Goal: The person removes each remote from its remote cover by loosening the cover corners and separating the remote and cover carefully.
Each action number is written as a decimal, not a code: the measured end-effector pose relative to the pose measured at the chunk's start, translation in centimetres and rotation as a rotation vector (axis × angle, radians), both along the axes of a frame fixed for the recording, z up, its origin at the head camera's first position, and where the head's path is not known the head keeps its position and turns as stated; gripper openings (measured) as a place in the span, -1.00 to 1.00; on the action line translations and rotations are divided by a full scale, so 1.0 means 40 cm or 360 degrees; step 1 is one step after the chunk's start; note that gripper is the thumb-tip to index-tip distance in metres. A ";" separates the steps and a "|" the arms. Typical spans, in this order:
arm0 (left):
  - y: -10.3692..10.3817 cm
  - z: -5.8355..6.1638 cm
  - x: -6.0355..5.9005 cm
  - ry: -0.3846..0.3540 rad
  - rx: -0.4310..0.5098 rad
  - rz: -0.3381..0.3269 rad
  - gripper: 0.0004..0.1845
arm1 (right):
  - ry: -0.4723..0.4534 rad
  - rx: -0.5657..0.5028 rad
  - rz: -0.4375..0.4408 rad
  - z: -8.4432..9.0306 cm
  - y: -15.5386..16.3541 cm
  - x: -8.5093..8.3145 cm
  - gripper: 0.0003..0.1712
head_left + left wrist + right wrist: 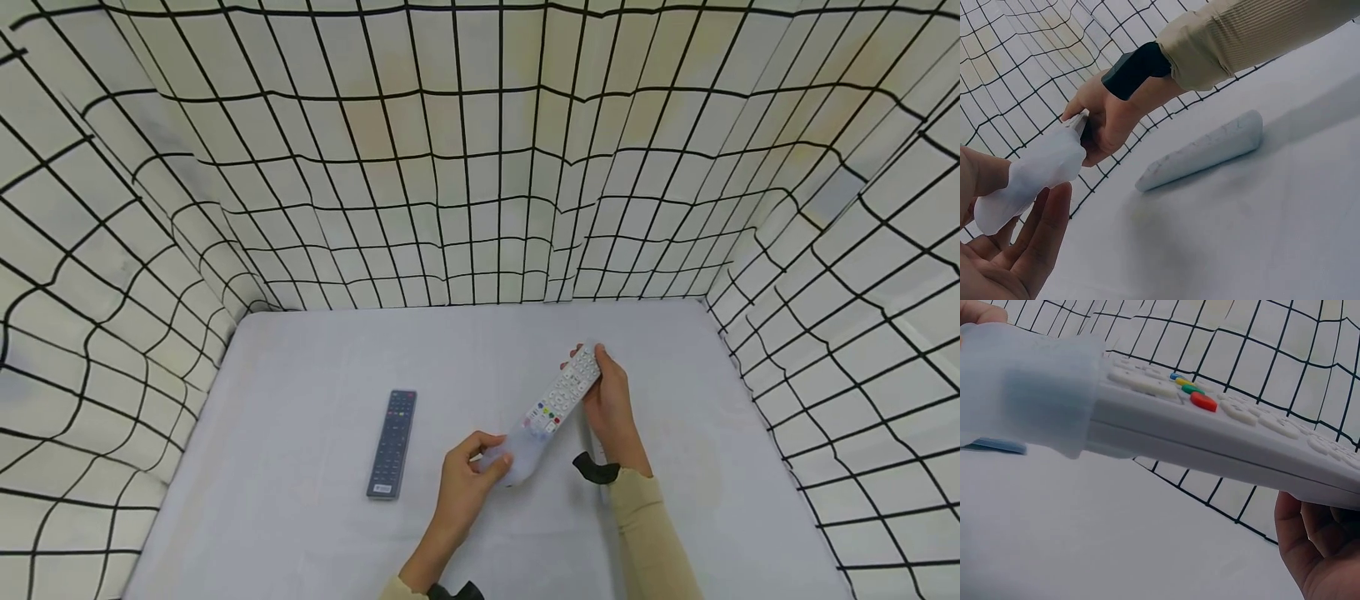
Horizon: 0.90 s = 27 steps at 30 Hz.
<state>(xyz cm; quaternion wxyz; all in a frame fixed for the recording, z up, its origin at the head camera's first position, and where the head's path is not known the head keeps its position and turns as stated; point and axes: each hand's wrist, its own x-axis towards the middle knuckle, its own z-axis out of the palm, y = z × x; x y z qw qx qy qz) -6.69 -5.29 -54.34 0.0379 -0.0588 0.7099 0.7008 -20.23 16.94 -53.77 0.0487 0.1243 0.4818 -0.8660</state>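
Observation:
Above the table, a white remote control (567, 388) slants up to the right, with coloured buttons near its middle. A translucent, pale protective sleeve (528, 454) covers its lower end. My right hand (613, 408) grips the bare upper end. My left hand (461, 483) pinches the sleeve's loose lower end between thumb and fingers. In the right wrist view the sleeve's edge (1094, 394) crosses the remote just short of the coloured buttons. The left wrist view shows the sleeve (1047, 159) between both hands.
A dark remote control (392, 444) lies on the white table (300, 433), left of my hands. Another pale remote-shaped object (1204, 150) lies on the table beneath my right forearm, mostly hidden in the head view. Black wire mesh (480, 183) encloses the table's back and sides.

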 end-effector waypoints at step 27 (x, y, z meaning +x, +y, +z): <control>-0.181 0.022 -0.052 -0.0017 -0.0293 0.0367 -0.64 | 0.0020 0.0232 0.0000 -0.023 0.064 0.032 -0.27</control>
